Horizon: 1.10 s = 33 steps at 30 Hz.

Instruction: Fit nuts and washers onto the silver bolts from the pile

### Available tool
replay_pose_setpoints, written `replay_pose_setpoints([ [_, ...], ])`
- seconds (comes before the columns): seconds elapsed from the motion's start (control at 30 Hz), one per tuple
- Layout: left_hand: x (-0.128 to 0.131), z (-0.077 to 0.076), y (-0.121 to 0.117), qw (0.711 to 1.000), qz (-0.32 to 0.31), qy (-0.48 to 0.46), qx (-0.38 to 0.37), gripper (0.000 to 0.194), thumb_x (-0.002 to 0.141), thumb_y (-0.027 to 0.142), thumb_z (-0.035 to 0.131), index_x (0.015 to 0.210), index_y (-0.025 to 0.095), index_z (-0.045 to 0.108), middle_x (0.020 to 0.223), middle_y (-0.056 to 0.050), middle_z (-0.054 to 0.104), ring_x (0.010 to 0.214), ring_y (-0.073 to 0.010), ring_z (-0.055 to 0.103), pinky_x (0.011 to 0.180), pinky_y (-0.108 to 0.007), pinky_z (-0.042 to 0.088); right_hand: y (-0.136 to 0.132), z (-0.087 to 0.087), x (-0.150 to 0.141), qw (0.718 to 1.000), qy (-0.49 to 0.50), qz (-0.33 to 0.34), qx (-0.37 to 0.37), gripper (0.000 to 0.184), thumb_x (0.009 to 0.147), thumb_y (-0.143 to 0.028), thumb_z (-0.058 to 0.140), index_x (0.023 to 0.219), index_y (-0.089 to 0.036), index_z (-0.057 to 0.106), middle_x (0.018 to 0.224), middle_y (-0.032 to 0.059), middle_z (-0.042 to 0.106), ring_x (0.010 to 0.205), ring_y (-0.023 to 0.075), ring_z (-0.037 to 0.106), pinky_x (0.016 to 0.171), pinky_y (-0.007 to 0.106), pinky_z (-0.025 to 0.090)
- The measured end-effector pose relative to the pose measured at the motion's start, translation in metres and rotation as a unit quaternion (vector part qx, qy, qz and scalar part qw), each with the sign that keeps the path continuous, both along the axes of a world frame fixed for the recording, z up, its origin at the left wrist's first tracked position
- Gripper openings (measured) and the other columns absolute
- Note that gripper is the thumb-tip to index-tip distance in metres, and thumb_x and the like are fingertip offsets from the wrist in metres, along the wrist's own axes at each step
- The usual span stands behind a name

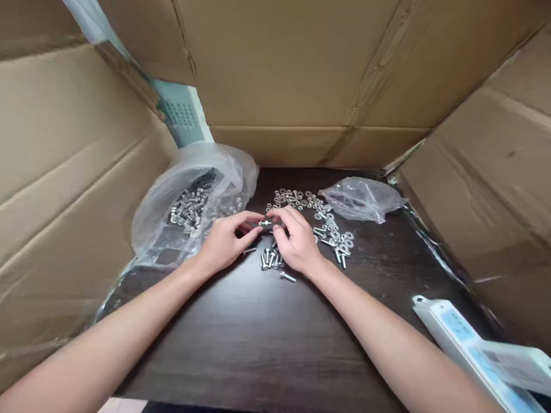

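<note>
Dark wooden surface (241,350): left hand (226,240) and right hand (297,240), fingers nearly closed, seemingly pinch a silvery metal fastener (266,222) by its ends; likely light, rigid.

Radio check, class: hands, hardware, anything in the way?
Left hand, right hand: close together. Small metal fastener: between fingertips. Loose bolts nearby, not blocking fastener.

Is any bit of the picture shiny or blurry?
Head view: pale glare on the table; the metal piece between the left hand and right hand looks fuzzy; the green panel has marks too blurred to read.
</note>
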<state>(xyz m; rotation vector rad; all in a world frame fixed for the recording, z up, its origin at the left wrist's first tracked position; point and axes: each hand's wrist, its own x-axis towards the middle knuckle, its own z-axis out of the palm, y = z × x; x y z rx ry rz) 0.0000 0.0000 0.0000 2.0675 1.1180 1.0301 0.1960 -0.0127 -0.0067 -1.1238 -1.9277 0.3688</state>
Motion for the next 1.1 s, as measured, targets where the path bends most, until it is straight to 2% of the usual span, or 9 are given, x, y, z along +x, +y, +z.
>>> replay_pose_setpoints([
  [0.3, 0.001, -0.0018, 0.001, 1.0, 0.005, 0.011, 0.019, 0.023, 0.093, 0.028, 0.069, 0.114, 0.019, 0.074, 0.096, -0.003, 0.08, 0.076, -0.0154, 0.074, 0.077, -0.028, 0.062, 0.0017, -0.0042, 0.0014, 1.0, -0.02, -0.004, -0.017, 0.019, 0.093, -0.016, 0.046, 0.095, -0.02, 0.065, 0.101, 0.0084, 0.065, 0.097, 0.0247, 0.062, 0.086, 0.042, 0.047],
  [0.6, 0.0007, 0.0002, 0.0, 1.0, 0.005, 0.015, 0.021, 0.021, 0.093, 0.027, 0.07, 0.112, 0.02, 0.075, 0.095, -0.001, 0.08, 0.076, -0.0145, 0.074, 0.076, -0.026, 0.061, -0.001, -0.0013, 0.0001, 1.0, 0.022, 0.016, 0.007, 0.021, 0.089, -0.011, 0.048, 0.098, -0.021, 0.063, 0.1, 0.0066, 0.064, 0.094, 0.0218, 0.063, 0.082, 0.038, 0.051],
  [0.9, 0.0002, 0.0015, -0.0014, 1.0, -0.003, 0.015, 0.021, 0.02, 0.092, 0.026, 0.07, 0.11, 0.019, 0.075, 0.093, -0.002, 0.08, 0.075, -0.0144, 0.074, 0.076, -0.025, 0.062, 0.0008, -0.0038, -0.0004, 1.0, -0.008, -0.022, 0.001, 0.015, 0.089, -0.014, 0.052, 0.095, -0.021, 0.063, 0.099, 0.0075, 0.064, 0.096, 0.024, 0.062, 0.084, 0.041, 0.051],
  [1.1, 0.0008, 0.002, -0.001, 1.0, -0.005, 0.012, 0.01, 0.021, 0.091, 0.028, 0.071, 0.109, 0.019, 0.075, 0.093, -0.002, 0.081, 0.074, -0.0147, 0.074, 0.075, -0.026, 0.062, 0.0003, -0.0035, -0.001, 1.0, -0.005, -0.015, 0.005, 0.013, 0.088, -0.014, 0.054, 0.092, -0.022, 0.063, 0.098, 0.0066, 0.063, 0.096, 0.0235, 0.062, 0.084, 0.04, 0.051],
])
